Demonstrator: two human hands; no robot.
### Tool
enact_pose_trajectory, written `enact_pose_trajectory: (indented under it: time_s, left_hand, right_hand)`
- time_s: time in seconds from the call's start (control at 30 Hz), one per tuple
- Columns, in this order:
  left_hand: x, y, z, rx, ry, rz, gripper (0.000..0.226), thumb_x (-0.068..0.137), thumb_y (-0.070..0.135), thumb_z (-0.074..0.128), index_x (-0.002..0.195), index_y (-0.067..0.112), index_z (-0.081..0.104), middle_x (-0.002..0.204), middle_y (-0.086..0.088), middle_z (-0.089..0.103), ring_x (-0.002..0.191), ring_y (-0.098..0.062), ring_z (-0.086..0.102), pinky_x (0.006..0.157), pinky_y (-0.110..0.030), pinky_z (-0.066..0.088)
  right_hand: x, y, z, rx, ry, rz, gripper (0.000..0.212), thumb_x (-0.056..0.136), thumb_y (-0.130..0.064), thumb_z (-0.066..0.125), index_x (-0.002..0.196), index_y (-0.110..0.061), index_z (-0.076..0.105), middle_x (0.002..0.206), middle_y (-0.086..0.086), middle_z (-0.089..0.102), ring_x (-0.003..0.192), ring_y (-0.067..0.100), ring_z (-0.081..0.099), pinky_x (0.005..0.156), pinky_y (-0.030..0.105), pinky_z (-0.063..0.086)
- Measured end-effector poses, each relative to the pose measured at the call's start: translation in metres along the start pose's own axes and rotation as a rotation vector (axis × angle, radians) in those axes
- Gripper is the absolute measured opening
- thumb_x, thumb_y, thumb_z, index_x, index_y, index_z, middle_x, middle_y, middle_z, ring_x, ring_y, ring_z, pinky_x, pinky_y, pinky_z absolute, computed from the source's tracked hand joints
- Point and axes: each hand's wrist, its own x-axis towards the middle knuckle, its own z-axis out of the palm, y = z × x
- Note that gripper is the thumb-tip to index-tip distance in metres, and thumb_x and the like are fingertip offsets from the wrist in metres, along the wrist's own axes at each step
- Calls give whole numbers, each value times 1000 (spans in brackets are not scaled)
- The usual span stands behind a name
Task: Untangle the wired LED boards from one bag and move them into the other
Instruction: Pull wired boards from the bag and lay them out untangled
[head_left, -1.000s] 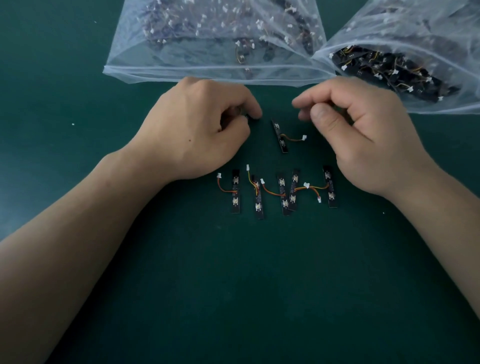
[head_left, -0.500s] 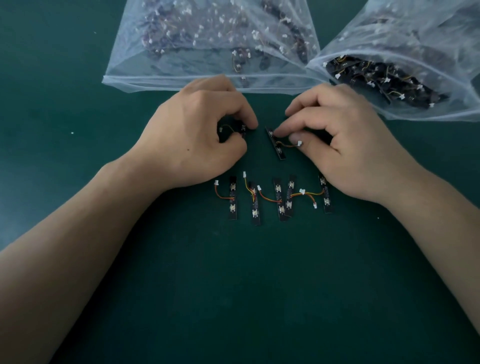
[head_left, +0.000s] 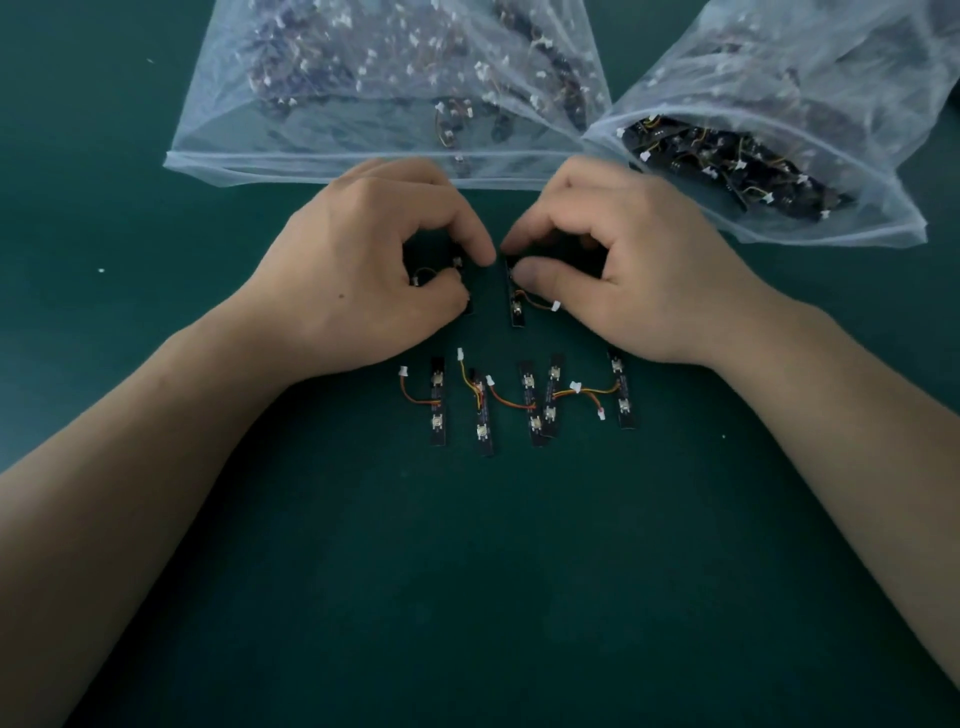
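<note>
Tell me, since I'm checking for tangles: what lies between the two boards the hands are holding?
Head view: only bare mat separates the left-hand board from the right-hand board.

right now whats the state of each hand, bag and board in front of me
left hand, pinching the left board
right hand, pinching the right board
left bag, lying flat, boards inside, mouth unclear
right bag, mouth open, tangled boards inside
five boards, laid in a row, two touching

No legible text, label or number; any print on the LED boards (head_left: 438, 399) perhaps too small.
</note>
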Motion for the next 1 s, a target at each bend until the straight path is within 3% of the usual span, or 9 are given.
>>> enact_pose_trajectory:
  time_s: [0.27, 0.37, 0.57, 0.7, 0.87, 1.0]
  left_hand:
    - [1, -2, 0, 15, 22, 23, 17, 87, 27, 72, 103, 26, 75, 99, 12, 65, 87, 4, 53, 79, -13, 38]
    - [0, -4, -2, 5, 11, 24, 21, 86, 26, 70, 106, 25, 76, 100, 13, 66, 89, 1, 57, 80, -12, 40]
    - [0, -5, -1, 21, 29, 32, 19, 90, 20, 67, 105, 25, 76, 96, 16, 66, 93, -11, 59, 87, -25, 46]
    - [0, -7, 0, 34, 62, 18, 23, 93, 12, 68, 111, 24, 75, 97, 18, 61, 85, -4, 56, 77, -11, 40]
    - [-2, -6, -2, 27, 40, 33, 24, 89, 15, 70, 110, 24, 75, 96, 12, 66, 88, -14, 58, 82, -26, 46]
    - [-3, -7, -7, -3, 15, 40, 20, 90, 21, 69, 109, 25, 76, 94, 15, 69, 91, -13, 62, 84, -30, 47]
  right_hand:
    - [-1, 0, -1, 33, -25, 11, 25, 89, -42, 69, 110, -29, 72, 100, -15, 57, 88, -6, 53, 77, 18, 39]
    - [-2, -3, -1, 0, -19, -13, 26, 90, -45, 69, 110, -28, 73, 102, -12, 58, 87, -1, 53, 78, 25, 42]
    - [-6, -2, 0, -22, -1, -55, 24, 95, -43, 70, 114, -29, 75, 105, -10, 59, 90, 9, 56, 79, 40, 51]
    - [-6, 0, 1, 34, 3, -50, 19, 94, -40, 76, 109, -28, 78, 102, -11, 60, 86, 4, 56, 77, 32, 47]
    - [-6, 1, -1, 126, -30, -81, 8, 94, -33, 74, 93, -25, 76, 95, -11, 62, 79, 10, 57, 73, 30, 46]
    - [-9, 2, -2, 162, -83, -122, 12, 96, -30, 71, 101, -27, 81, 102, -9, 64, 88, 17, 63, 78, 41, 51]
